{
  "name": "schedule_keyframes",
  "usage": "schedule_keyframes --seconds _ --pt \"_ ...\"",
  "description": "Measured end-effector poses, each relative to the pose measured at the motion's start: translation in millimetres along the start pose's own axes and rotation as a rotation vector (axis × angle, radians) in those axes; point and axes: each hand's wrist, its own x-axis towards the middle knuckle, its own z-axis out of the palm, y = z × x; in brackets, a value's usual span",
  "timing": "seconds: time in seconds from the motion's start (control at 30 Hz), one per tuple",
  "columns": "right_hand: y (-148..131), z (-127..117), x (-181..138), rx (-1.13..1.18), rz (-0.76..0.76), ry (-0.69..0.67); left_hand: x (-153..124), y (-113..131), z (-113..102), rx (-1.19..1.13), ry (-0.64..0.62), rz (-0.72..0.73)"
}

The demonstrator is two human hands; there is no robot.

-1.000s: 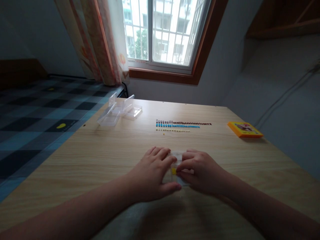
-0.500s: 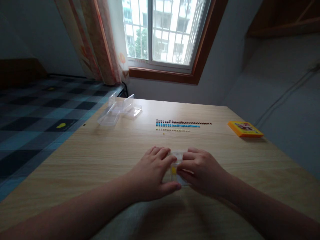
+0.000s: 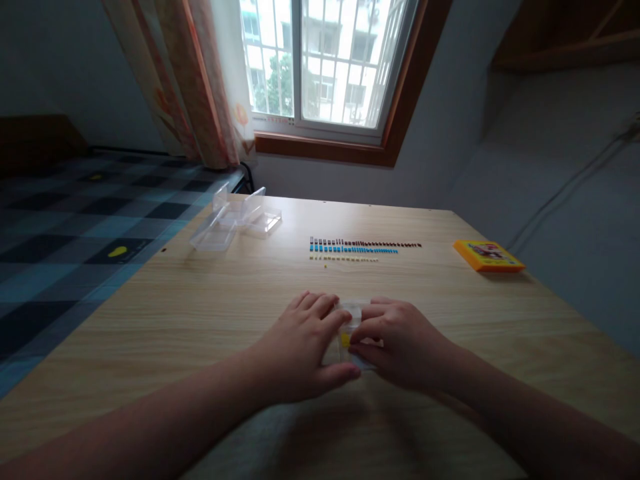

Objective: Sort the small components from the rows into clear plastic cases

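Observation:
A small clear plastic box [image 3: 351,312] with something yellow inside rests on the wooden table [image 3: 200,313] near the front middle. My left hand [image 3: 299,347] lies over its left side, fingers curled on top and thumb along the near edge. From the right, my right hand [image 3: 397,340] pinches the box with bent fingers. Most of the box is hidden under both hands. Further back lie three rows of tiny pieces [image 3: 357,249]: dark, blue and pale yellow.
Two open clear plastic boxes [image 3: 235,220] stand at the table's back left. A yellow-orange flat box [image 3: 487,256] lies at the right edge. A bed with a checked blue cover [image 3: 75,233] borders the table on the left. A window and curtain are behind.
Both hands stay on the small clear box with hardly any movement. The view has shifted slightly.

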Motion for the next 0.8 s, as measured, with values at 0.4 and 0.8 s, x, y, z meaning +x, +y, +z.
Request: schedule_keyframes --seconds 0.4,0.8 --pt "-0.6 2.5 2.4 -0.019 -0.001 0.030 2.2 0.3 -0.9 -0.015 -0.009 -0.011" --pt "-3.7 3.2 4.5 -0.084 -0.008 0.047 3.1 0.4 -2.3 -0.021 -0.019 -0.009"
